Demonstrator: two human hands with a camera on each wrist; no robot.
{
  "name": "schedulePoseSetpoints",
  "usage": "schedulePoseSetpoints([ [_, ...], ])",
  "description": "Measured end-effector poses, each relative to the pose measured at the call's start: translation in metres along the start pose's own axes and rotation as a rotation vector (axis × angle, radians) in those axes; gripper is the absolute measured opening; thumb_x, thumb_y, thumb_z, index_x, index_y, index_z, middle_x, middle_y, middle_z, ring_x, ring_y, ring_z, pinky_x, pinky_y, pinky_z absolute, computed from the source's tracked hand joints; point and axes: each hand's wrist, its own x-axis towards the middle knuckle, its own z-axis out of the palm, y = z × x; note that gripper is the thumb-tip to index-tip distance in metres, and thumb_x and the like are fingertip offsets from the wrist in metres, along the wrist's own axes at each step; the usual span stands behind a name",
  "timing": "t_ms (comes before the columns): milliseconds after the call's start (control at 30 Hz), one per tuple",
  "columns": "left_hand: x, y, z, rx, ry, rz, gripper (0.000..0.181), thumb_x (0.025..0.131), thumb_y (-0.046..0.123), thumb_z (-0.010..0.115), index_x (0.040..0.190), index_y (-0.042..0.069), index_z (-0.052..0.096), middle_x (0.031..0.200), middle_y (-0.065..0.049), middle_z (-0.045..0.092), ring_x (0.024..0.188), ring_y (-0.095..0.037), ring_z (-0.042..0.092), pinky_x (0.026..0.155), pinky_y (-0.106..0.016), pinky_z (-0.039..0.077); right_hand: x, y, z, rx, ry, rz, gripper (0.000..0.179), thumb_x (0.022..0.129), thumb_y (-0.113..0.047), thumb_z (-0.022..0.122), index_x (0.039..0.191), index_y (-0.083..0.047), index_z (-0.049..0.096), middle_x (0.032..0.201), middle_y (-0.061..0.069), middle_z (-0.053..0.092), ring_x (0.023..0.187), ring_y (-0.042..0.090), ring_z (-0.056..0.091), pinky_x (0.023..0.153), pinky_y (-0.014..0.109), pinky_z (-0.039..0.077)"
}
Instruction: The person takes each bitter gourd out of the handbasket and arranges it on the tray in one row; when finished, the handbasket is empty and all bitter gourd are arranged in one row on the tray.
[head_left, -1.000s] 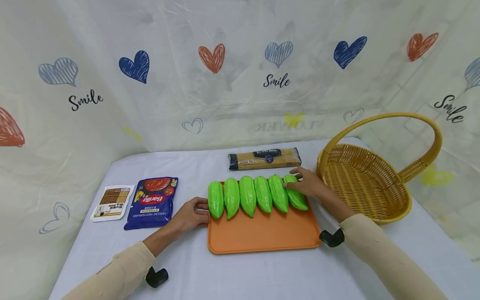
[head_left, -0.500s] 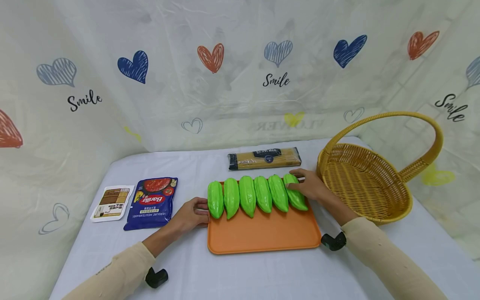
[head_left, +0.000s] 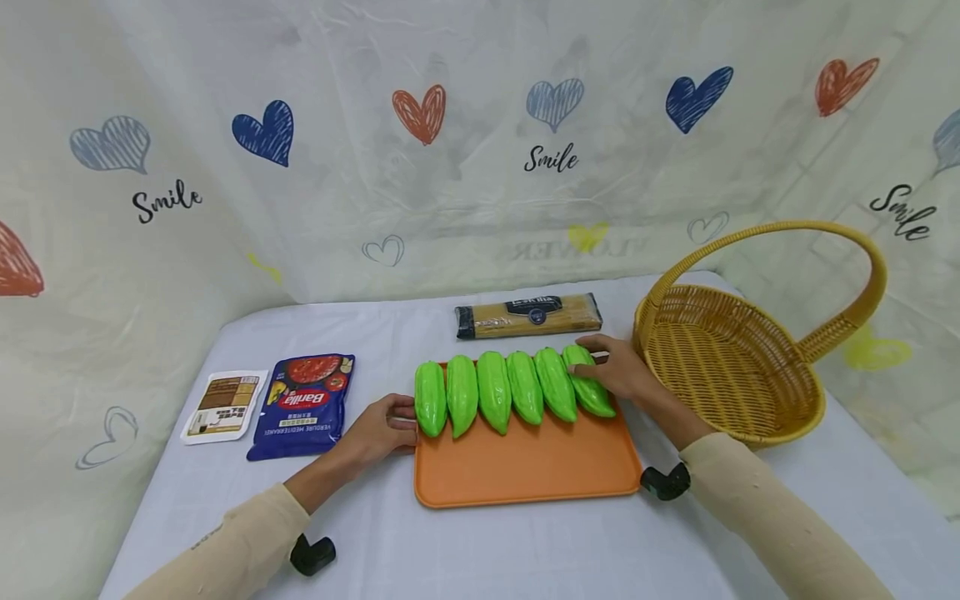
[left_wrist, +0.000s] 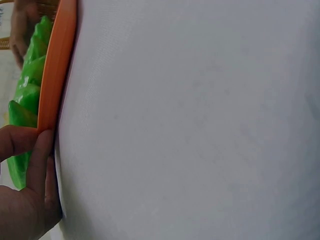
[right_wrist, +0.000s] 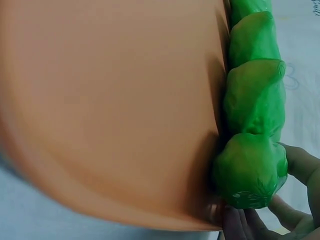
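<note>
Several long, lumpy green vegetables, tapering to a point, lie side by side across the far half of an orange tray (head_left: 525,467). My left hand (head_left: 378,431) is at the tray's left side, and in the left wrist view its thumb and fingers pinch the tray's rim (left_wrist: 56,70). The leftmost green vegetable (head_left: 431,400) lies right beside those fingertips. My right hand (head_left: 618,367) holds the rightmost green vegetable (head_left: 597,400) near its far end. In the right wrist view the fingers curl about this vegetable (right_wrist: 249,172), low at the tray's edge.
A wicker basket (head_left: 795,421) with a tall handle stands to the right, close by the right forearm. Behind the tray lies a pack of spaghetti (head_left: 528,318). To the left are a blue Barilla pouch (head_left: 303,408) and a flat white pack (head_left: 225,407).
The fingers of my right hand shift very slightly on the rightmost green vegetable. My left hand and the tray stay in place.
</note>
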Motion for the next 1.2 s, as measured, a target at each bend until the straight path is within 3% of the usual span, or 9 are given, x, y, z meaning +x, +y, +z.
schedulePoseSetpoints([
  [167, -0.001, -0.001, -0.001, -0.003, 0.008, -0.006, 0.063, 0.081, -0.003, 0.072, 0.138, -0.005, 0.047, 0.127, -0.021, 0.057, 0.108, -0.024, 0.065, 0.085, -0.036, 0.062, -0.001, -0.002, 0.000, 0.003, -0.011, 0.022, 0.073, 0.094, -0.034, 0.069, 0.152, -0.002, 0.038, 0.149, 0.030, 0.042, 0.135, 0.047, 0.043, 0.106, 0.059, 0.046],
  [433, -0.002, 0.001, -0.001, 0.005, 0.009, -0.014, 0.063, 0.081, -0.002, 0.072, 0.138, -0.004, 0.047, 0.128, -0.021, 0.056, 0.109, -0.025, 0.064, 0.085, -0.036, 0.062, -0.006, -0.007, -0.001, 0.031, -0.026, 0.025, 0.097, 0.088, -0.047, 0.073, 0.159, -0.007, 0.020, 0.157, 0.031, 0.029, 0.144, 0.049, 0.032, 0.111, 0.064, 0.039],
  [767, -0.004, 0.002, -0.002, -0.031, 0.008, -0.029, 0.063, 0.082, 0.001, 0.072, 0.139, -0.004, 0.046, 0.129, -0.021, 0.056, 0.107, -0.023, 0.065, 0.085, -0.036, 0.062, -0.019, -0.017, -0.005, 0.032, -0.014, -0.030, 0.101, 0.087, -0.046, 0.075, 0.160, -0.006, 0.017, 0.160, 0.031, 0.021, 0.142, 0.054, 0.031, 0.109, 0.066, 0.040],
  [1000, -0.015, 0.008, -0.016, -0.056, 0.038, -0.052, 0.060, 0.088, 0.006, 0.071, 0.142, 0.002, 0.045, 0.135, -0.020, 0.053, 0.101, -0.021, 0.068, 0.086, -0.035, 0.062, -0.032, -0.022, -0.010, 0.012, 0.003, -0.047, 0.100, 0.086, -0.046, 0.076, 0.160, -0.008, 0.020, 0.161, 0.027, 0.024, 0.143, 0.052, 0.031, 0.110, 0.067, 0.038],
  [1200, -0.028, 0.022, -0.031, 0.020, 0.063, 0.015, 0.063, 0.092, 0.016, 0.071, 0.146, 0.005, 0.042, 0.140, -0.020, 0.051, 0.106, -0.022, 0.068, 0.085, -0.035, 0.062, -0.052, -0.027, -0.019, -0.004, -0.012, -0.167, 0.092, 0.089, -0.041, 0.074, 0.159, -0.012, 0.022, 0.160, 0.025, 0.028, 0.141, 0.050, 0.035, 0.107, 0.065, 0.043],
])
